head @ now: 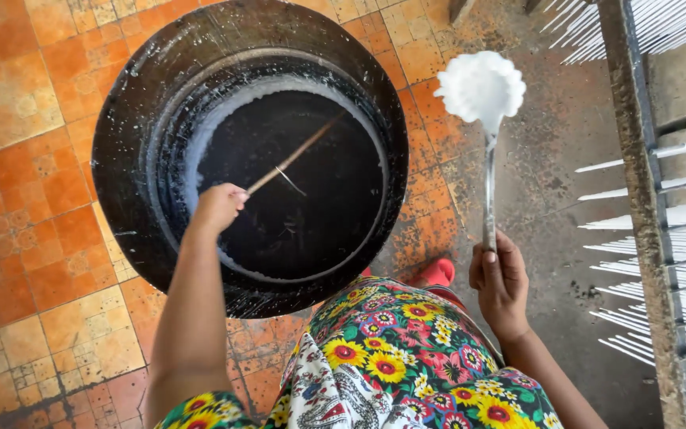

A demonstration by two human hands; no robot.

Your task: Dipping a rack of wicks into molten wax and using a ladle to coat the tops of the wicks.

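A big black round vat [132,159] stands on the tiled floor, holding dark liquid [311,199] with a white crust around its edge. My left hand [217,208] grips a thin wooden stick [295,153] that slants down into the liquid. My right hand [500,280] holds the metal handle of a ladle [482,87] upright to the right of the vat; its scalloped bowl is coated white. My flowered garment [395,357] fills the bottom of the view.
Orange floor tiles [25,183] lie left of the vat, stained grey floor [557,135] to the right. A wooden frame [643,206] with rows of thin white rods [660,214] runs along the right edge. A red shoe tip [437,273] shows beside the vat.
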